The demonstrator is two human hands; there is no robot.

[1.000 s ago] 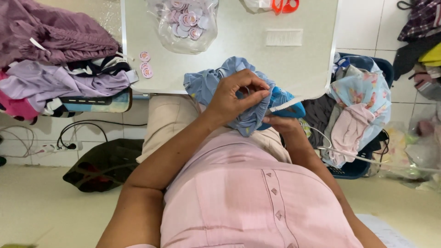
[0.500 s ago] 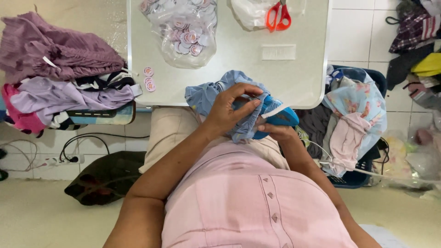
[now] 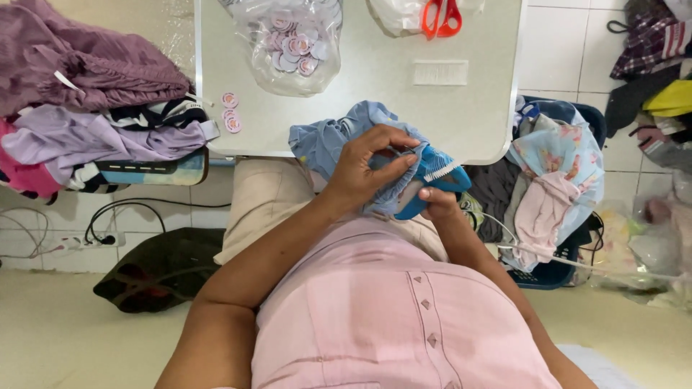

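Garment: light blue cloth (image 3: 339,140) is bunched at the near edge of the white table (image 3: 360,79), held above the lap.
Left hand (image 3: 364,169): fingers are pinched on a fold of the cloth.
Right hand (image 3: 432,202): mostly hidden beneath; a bright blue tool (image 3: 436,176) is gripped against the fabric.
Progress: work on the fold is judged under way, not finished; the cloth is not yet set down.
Surroundings: bag of round tags (image 3: 292,43), orange scissors (image 3: 440,16), piled clothes (image 3: 86,108), laundry basket (image 3: 555,270).
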